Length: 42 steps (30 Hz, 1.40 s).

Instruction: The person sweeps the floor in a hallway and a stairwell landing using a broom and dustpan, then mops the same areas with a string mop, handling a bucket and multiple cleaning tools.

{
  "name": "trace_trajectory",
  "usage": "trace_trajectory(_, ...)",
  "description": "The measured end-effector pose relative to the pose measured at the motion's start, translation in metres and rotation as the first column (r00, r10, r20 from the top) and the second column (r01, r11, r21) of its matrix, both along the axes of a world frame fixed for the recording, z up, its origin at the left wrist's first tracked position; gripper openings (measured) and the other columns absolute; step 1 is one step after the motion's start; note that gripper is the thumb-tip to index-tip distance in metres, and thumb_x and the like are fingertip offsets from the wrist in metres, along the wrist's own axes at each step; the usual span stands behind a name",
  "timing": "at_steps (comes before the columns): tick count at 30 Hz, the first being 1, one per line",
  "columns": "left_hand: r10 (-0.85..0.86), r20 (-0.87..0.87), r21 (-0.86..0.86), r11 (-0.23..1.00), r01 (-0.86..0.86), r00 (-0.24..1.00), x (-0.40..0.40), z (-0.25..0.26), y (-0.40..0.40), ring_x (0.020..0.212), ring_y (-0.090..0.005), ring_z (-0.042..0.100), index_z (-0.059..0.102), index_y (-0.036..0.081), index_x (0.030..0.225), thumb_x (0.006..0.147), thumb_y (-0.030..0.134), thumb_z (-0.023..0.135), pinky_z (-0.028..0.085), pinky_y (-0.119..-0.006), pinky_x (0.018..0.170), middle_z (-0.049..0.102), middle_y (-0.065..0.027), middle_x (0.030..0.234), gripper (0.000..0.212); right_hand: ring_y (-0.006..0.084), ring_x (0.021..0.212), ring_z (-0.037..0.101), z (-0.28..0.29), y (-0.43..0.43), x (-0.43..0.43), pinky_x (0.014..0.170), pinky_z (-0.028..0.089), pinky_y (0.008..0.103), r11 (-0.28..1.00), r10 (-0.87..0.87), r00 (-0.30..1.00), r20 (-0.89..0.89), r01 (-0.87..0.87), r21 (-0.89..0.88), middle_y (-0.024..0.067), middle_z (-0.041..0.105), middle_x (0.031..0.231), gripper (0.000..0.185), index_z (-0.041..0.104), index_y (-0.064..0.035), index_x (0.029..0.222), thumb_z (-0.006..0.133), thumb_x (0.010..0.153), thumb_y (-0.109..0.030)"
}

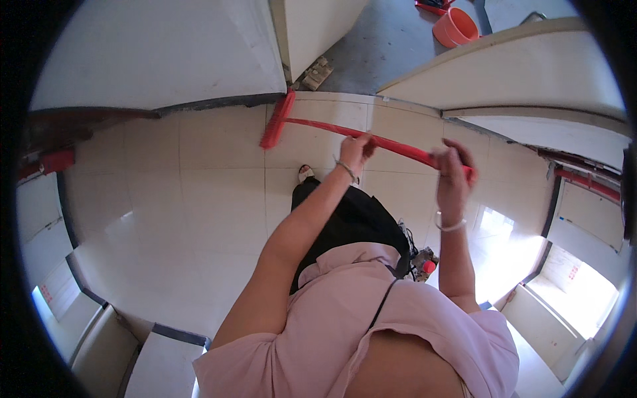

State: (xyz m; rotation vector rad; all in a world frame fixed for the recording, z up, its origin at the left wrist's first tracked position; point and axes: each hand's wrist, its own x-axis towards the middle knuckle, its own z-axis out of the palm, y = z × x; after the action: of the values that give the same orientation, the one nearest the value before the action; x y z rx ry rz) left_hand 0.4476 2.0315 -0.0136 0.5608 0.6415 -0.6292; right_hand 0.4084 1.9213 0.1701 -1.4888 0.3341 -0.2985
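Note:
A red broom with a long red handle (323, 127) reaches across the view in front of me. Its red head (278, 119) rests on the beige tiled floor (219, 144), one end at the dark base strip of the white wall. My left hand (356, 151) is closed round the middle of the handle, a bracelet on its wrist. Near the handle's upper end, my right hand (455, 166) grips it, slightly blurred, with a pale bangle below. One foot in a light sandal (305, 173) shows on the tiles beneath the handle.
Beyond the doorway, an orange-red bucket (455, 28) stands on grey floor (383, 49). A worn block-like object (317, 73) lies by the door edge. White walls (164, 54) flank the opening. A bottle with a red cap (428, 267) is at my side.

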Motion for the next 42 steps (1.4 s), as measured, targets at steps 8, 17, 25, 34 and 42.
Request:
trace_trajectory(8,-0.272,-0.089,-0.198,0.947,0.251,0.958,-0.026,-0.042,-0.049,0.055,-0.0144,0.052,0.05,0.003,0.066,0.075,0.013,0.051,0.044,-0.024,0.049,0.053,-0.0072,0.062,0.012,0.0095,0.053,0.045,-0.026,-0.05,-0.033,0.052,0.038,0.0209,0.989,-0.095,0.994,-0.052,0.088,-0.121,0.0043,0.048,0.058,0.015,0.052,0.0056,0.084,0.044,0.078,-0.006)
trace_trajectory(17,-0.573,0.22,0.146,0.819,0.554,0.789,-0.051,0.03,-0.102,0.068,-0.0149,0.051,0.044,0.001,0.097,0.074,0.013,0.05,0.044,-0.024,0.057,0.051,-0.0078,0.083,0.026,0.0091,0.049,0.039,0.038,-0.108,-0.074,0.051,0.035,0.0228,0.982,-0.156,0.965,0.211,0.174,-0.07,0.0029,0.042,0.054,0.015,0.05,0.0078,0.086,0.042,0.078,-0.002)
trace_trajectory(25,-0.786,0.612,0.768,0.617,-0.172,-0.087,-0.094,0.157,-0.184,0.092,-0.0267,0.044,0.035,0.002,0.109,0.064,0.003,0.054,0.038,-0.029,0.073,0.044,-0.0152,0.102,0.049,0.0103,0.049,0.048,0.096,-0.147,-0.106,0.044,0.037,0.0201,0.865,-0.202,0.93,0.306,0.316,-0.39,0.0059,0.051,0.057,0.02,0.051,0.006,0.089,0.046,0.07,0.006)
trace_trajectory(34,-0.272,0.961,0.255,0.935,0.245,0.038,-0.064,0.084,-0.239,0.098,-0.0207,0.043,0.053,0.003,0.08,0.067,0.0,0.052,0.031,-0.028,0.085,0.053,-0.0076,0.088,0.013,0.0196,0.084,0.049,0.046,-0.169,-0.111,0.075,0.037,0.0289,0.786,0.12,0.971,0.206,0.033,-0.618,0.0107,0.051,0.089,0.041,0.041,0.0007,0.104,0.055,0.069,-0.016)
trace_trajectory(42,-0.468,0.865,0.497,0.848,0.185,-0.178,-0.073,0.095,-0.242,0.096,-0.0195,0.046,0.051,0.002,0.083,0.068,-0.003,0.048,0.038,-0.03,0.079,0.053,-0.011,0.092,0.016,0.0171,0.058,0.048,-0.13,-0.233,-0.084,0.051,0.041,0.0249,0.493,-0.327,0.926,-0.19,0.339,0.801,0.0085,0.046,0.066,0.019,0.042,-0.0001,0.081,0.048,0.077,-0.018)
